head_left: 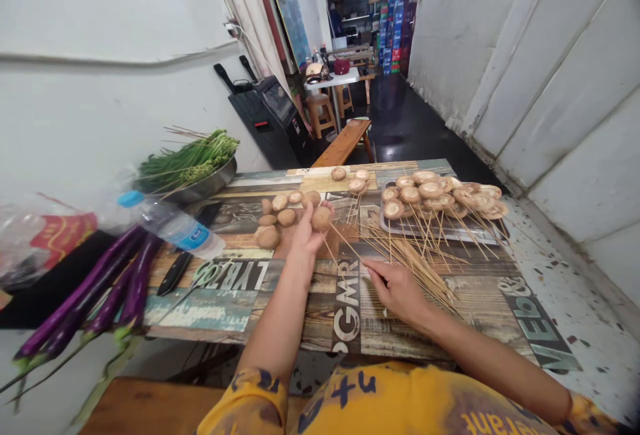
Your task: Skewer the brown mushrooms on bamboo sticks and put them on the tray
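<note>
**Two-Handed Hold Above the Wood-Patterned Tabletop (320, 318)**

The left hand (306, 229) grasps a round brown mushroom (321, 219). The right hand (397, 289) grips a thin pale wooden skewer (351, 244), its far end at the mushroom; insertion depth cannot be determined. Loose brown mushrooms (286, 217) lie left of the left hand. A shallow metal tray (387, 225) beyond the right hand bears skewered mushrooms (431, 190).

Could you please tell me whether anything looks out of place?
At left, long purple eggplants jut past the near edge of the wood-patterned table, where they could be knocked, and the clear blue-capped plastic bottle appears to lie rather than stand.
</note>
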A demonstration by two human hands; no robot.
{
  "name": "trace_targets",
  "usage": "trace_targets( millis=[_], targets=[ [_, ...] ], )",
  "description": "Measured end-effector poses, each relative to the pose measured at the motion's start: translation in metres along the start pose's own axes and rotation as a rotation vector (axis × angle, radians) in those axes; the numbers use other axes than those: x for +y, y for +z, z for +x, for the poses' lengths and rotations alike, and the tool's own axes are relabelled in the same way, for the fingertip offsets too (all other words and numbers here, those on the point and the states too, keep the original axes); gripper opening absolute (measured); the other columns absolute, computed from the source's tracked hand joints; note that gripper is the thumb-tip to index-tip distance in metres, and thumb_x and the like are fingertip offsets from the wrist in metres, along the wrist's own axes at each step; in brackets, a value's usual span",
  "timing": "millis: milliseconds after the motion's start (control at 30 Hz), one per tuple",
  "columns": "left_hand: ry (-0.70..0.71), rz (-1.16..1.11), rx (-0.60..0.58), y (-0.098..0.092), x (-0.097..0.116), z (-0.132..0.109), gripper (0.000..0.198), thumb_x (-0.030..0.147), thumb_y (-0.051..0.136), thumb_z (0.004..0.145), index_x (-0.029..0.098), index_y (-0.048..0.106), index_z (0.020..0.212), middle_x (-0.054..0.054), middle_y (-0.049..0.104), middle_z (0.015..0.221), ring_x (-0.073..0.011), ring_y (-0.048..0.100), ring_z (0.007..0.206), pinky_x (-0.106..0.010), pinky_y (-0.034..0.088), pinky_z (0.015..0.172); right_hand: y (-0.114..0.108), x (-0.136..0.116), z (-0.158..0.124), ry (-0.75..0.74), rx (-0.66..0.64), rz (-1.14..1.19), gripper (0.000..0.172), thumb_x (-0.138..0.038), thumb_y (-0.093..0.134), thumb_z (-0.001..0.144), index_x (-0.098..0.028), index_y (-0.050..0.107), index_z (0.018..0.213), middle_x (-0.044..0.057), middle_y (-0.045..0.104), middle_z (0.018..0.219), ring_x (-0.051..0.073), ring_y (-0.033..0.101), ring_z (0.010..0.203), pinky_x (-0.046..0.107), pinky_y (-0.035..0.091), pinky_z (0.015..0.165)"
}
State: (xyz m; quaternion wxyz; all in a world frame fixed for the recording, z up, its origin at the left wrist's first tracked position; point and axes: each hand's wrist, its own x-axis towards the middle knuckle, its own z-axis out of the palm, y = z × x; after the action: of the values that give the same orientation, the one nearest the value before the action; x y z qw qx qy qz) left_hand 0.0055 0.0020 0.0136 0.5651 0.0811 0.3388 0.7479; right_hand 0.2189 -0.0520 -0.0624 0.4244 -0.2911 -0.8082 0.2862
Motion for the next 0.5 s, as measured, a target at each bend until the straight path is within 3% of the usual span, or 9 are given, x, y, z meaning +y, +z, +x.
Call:
trace_targets(
  millis=[500],
  targets=[
    [0.067,0.007,0.035,-0.0025,-0.0034,0.0050,0.025,0.030,0.047,0.094,0.009,0.061,0.093,-0.008,0.068,0.081,-0.0149,0.068,0.078,-0.028,0.058,0.080,0.0020,-0.0009,-0.0010,0.012,-0.020,-0.059,0.031,-0.021,0.041,0.092,-0.018,0.070,0.100,0.007,0.073,0.095,0.019,0.069,0.080,0.027,0.052,0.074]
  ],
)
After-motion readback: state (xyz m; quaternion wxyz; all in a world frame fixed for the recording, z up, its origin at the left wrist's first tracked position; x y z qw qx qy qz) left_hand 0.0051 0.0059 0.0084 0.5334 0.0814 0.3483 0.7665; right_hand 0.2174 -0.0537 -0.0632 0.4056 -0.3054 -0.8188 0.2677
